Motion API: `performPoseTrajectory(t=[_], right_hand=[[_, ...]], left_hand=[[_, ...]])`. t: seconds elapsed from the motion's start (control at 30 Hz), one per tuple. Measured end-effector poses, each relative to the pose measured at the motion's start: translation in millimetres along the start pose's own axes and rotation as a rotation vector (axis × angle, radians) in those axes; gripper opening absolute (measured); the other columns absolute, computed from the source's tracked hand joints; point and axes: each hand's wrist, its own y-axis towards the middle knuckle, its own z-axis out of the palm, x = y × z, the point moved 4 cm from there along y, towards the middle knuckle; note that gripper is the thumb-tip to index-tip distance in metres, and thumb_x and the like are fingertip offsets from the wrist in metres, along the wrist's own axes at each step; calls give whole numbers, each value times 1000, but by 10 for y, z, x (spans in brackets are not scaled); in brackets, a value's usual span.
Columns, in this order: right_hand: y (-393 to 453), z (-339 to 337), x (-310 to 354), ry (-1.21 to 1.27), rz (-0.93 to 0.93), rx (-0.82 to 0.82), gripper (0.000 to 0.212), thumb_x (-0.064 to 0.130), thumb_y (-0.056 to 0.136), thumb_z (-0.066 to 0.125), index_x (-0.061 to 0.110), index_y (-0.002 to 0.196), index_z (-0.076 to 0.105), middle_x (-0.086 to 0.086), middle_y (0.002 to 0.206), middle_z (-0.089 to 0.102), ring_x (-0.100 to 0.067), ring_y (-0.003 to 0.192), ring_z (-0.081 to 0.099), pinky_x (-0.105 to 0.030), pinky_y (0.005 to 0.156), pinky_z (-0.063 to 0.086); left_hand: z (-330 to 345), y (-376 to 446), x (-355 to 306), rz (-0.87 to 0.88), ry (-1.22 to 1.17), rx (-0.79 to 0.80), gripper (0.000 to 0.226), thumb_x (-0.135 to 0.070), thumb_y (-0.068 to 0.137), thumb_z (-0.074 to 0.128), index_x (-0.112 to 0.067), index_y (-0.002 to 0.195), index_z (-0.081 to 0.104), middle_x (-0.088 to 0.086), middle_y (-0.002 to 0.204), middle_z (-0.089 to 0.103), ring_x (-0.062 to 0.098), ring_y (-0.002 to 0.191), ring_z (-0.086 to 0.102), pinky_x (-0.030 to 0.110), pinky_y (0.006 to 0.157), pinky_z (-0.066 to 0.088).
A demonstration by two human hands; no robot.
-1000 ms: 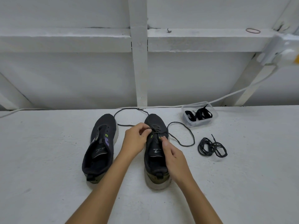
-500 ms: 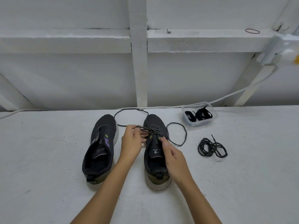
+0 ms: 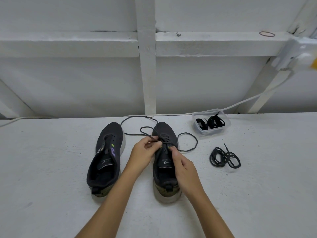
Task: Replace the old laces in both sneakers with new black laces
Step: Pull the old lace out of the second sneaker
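Lace work on the right sneaker

Head view: left hand [image 3: 144, 152] pinches the lace [image 3: 187, 140] over the right sneaker [image 3: 165, 162]; right hand [image 3: 184, 169] pinches at its eyelets. Left sneaker [image 3: 105, 158] stands unlaced beside. Coiled lace [image 3: 223, 158] and a plastic tub [image 3: 211, 123] of laces lie right on the tabletop [image 3: 51, 194].

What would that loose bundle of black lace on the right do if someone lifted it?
The tangled black lace bundle looks thin and limp, so it would likely droop and partly uncoil. It seems very light. Pushed across the white tabletop, it would probably drag, not roll.
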Motion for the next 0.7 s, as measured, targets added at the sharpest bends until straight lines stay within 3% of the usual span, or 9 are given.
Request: performPoseTrajectory(t=[0.1,0.23,0.33,0.4,0.5,0.57,0.63,0.7], right_hand=[[-1,-6,-12,-5,4,-8,70,80,89,41,29,131,65,6,135,66,-9,127,59,-40,109,49],[-13,-6,9,-2,-1,-7,70,79,88,40,33,135,64,9,137,64,-5,128,57,-37,110,48],[-18,-9,22,3,-9,-17,63,73,94,42,32,137,62,13,140,62,0,130,54,-34,112,45],[-12,-2,15,5,-7,-14,61,73,94,42,34,137,63,13,137,63,-1,128,56,-35,111,47],[-17,1,19,-8,-2,-8,62,74,94,40,33,135,64,9,134,66,-5,125,59,-35,107,50],[-28,-3,40,-29,-19,-10,56,67,98,40,34,139,61,10,138,63,-5,128,57,-31,108,49],[-39,-18,62,-34,-32,-18,50,59,102,41,35,143,57,16,142,59,-1,132,52,-23,109,45],[-40,-22,62,-22,-28,-16,50,59,102,41,35,143,57,15,141,60,-1,131,53,-24,108,46]], left_hand=[[-50,62,-38,38,107,-102,7,-19,97,63,-18,97,70,0,98,76,10,91,72,29,88,57],[8,39,-31,-86,-269,-255,19,-21,108,38,-7,113,49,12,105,70,19,92,74,24,78,57],[29,-19,17,-13,21,-145,17,-27,103,51,-16,111,60,-1,107,71,9,101,68,19,83,53],[38,-52,11,49,129,-79,11,-29,96,64,-24,105,68,-9,102,73,5,101,67,23,88,53],[42,-38,-16,95,161,-152,8,-26,96,64,-20,94,69,-9,93,74,10,93,70,27,84,54],[23,22,9,-25,-76,-292,17,-22,104,49,-10,105,61,3,97,74,17,89,73,26,78,57],[32,66,46,-152,-360,-327,31,-23,107,35,0,115,54,13,105,73,20,88,74,24,73,59],[30,19,50,-118,-291,-227,30,-27,106,42,-4,113,58,9,108,72,16,93,72,22,77,57]])
